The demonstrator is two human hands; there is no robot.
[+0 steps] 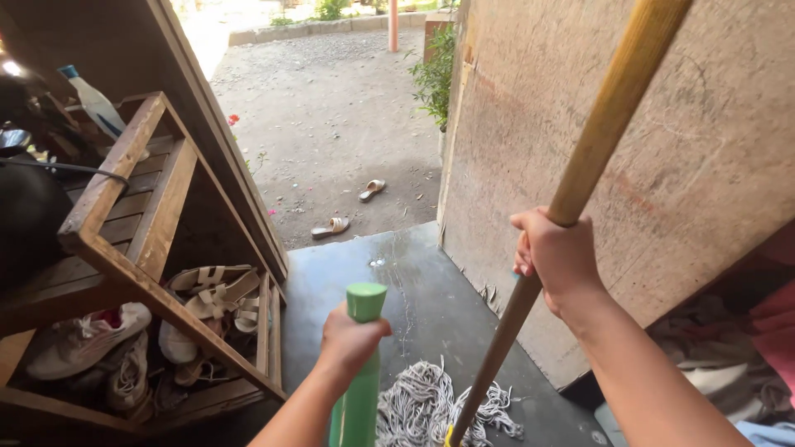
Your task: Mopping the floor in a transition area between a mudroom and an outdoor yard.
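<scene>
the right hand is closed around one mop handle, which leans from upper right down to the mop head on the wet floor. the left hand grips one upright green bottle, cap up. two sandals lie outside, well apart.

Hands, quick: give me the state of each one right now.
Left hand: closed around the green bottle.
Right hand: closed around the wooden mop handle.

Green bottle and mop handle run off-frame.
</scene>
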